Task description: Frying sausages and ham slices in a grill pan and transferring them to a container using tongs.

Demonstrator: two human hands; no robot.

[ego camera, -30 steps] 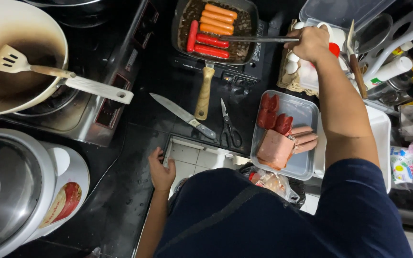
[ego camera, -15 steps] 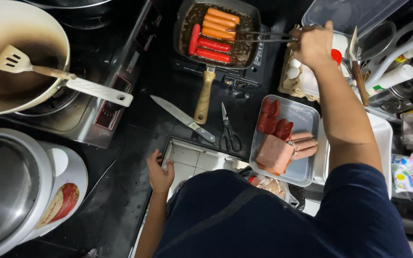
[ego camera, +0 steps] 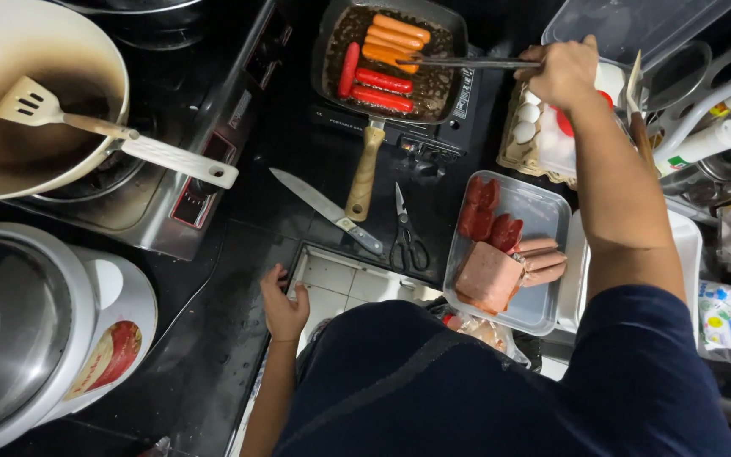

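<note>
My right hand [ego camera: 562, 72] grips metal tongs [ego camera: 467, 63] that reach left over a square dark pan [ego camera: 391, 59]. The pan holds several red and orange sausages [ego camera: 380, 63] in dark oil and sits on a portable stove; its wooden handle [ego camera: 363, 173] points toward me. My left hand [ego camera: 283, 306] rests on the edge of the black counter, fingers curled on the rim, holding nothing.
A metal tray [ego camera: 543, 254] of raw meat slices and sausages sits right of the pan handle. A knife [ego camera: 323, 207] and scissors [ego camera: 406, 237] lie on the counter. At left are a white pan with a spatula [ego camera: 103, 131] and a rice cooker [ego camera: 35, 330]. An egg carton [ego camera: 530, 135] lies under my right forearm.
My right hand has shifted slightly with the tongs over the pan's right side. The left hand stays on the counter edge.
</note>
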